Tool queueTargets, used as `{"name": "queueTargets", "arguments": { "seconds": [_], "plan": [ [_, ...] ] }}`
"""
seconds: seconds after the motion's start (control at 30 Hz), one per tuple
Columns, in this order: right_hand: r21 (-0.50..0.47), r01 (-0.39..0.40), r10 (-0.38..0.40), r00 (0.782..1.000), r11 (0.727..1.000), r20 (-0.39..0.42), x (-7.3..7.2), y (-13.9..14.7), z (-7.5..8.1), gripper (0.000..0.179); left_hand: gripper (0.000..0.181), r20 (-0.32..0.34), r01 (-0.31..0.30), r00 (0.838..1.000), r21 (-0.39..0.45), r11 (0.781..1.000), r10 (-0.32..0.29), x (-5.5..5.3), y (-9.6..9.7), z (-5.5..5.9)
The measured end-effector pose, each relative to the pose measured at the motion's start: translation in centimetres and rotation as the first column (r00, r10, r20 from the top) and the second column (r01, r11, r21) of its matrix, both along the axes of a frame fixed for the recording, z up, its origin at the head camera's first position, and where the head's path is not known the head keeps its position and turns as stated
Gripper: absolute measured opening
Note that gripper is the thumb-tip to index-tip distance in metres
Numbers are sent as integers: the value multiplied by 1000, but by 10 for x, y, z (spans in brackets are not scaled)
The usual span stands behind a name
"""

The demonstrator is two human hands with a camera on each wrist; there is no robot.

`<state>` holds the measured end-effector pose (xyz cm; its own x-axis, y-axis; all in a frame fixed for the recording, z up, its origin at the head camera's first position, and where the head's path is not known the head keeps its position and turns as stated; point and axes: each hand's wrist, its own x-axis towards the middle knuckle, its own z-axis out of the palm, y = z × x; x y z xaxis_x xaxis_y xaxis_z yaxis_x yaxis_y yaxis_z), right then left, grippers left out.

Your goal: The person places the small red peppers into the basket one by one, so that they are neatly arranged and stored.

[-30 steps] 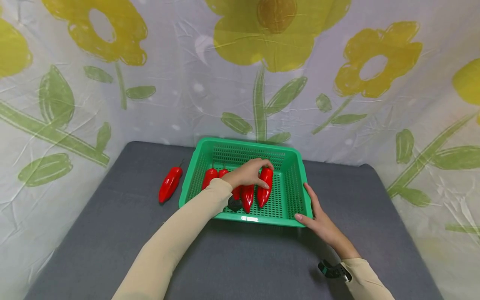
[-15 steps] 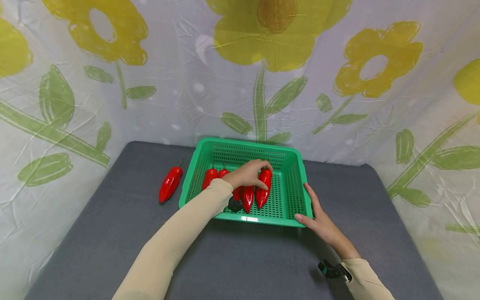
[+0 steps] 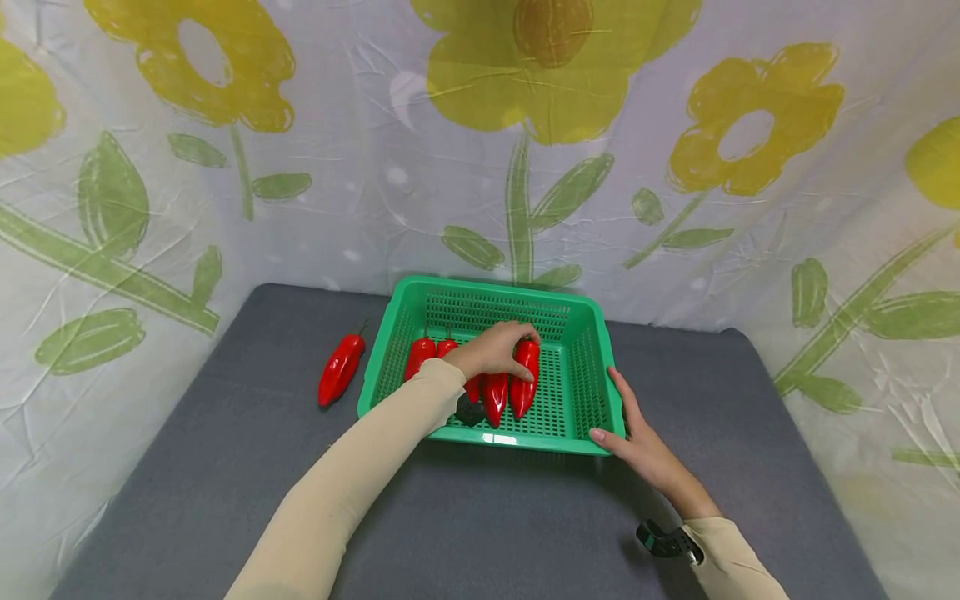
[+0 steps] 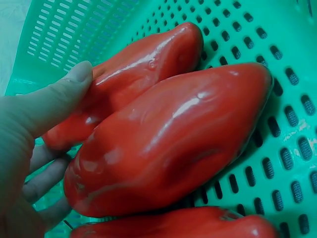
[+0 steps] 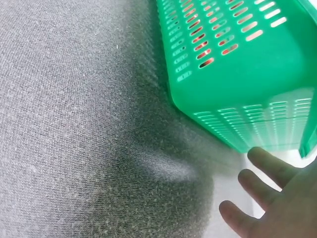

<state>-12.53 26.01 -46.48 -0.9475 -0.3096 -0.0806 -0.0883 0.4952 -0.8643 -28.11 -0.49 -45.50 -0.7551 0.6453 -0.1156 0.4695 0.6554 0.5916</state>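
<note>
My left hand [image 3: 498,348] reaches into a green plastic basket [image 3: 573,447] and grips the rightmost red pepper [image 3: 523,402]. In the left wrist view my thumb lies on that pepper [image 4: 148,59], with the other fingers partly hidden beneath. Another red pepper [image 3: 495,400] lies right beside it. More red peppers [image 3: 418,357] are at the basket's left side, partly covered by my left arm. My right hand [image 3: 645,450] touches the basket's front right corner, thumb at the front rim. Its fingers [image 5: 260,186] show straight and spread in the right wrist view.
A lone red pepper [image 3: 341,369] lies left of the basket on the dark grey tabletop [image 3: 480,525]. Behind hangs a white cloth [image 3: 337,208] printed with yellow flowers. A dark round object [image 3: 470,409] shows below my left cuff; a black band [image 3: 667,542] circles my right wrist.
My left hand and the pepper in it have shifted slightly left, closer to the neighbouring pepper. My right hand and the basket have stayed in place.
</note>
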Motion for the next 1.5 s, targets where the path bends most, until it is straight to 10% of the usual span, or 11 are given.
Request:
{"name": "queueTargets", "arguments": {
  "seconds": [1.5],
  "plan": [
    [-18, -1, 1, 1000, 1000, -5, -1, 0, -1, 93, 60, 50, -2, 999, -106, 994, 8, 3, -6, 3]
  ]
}}
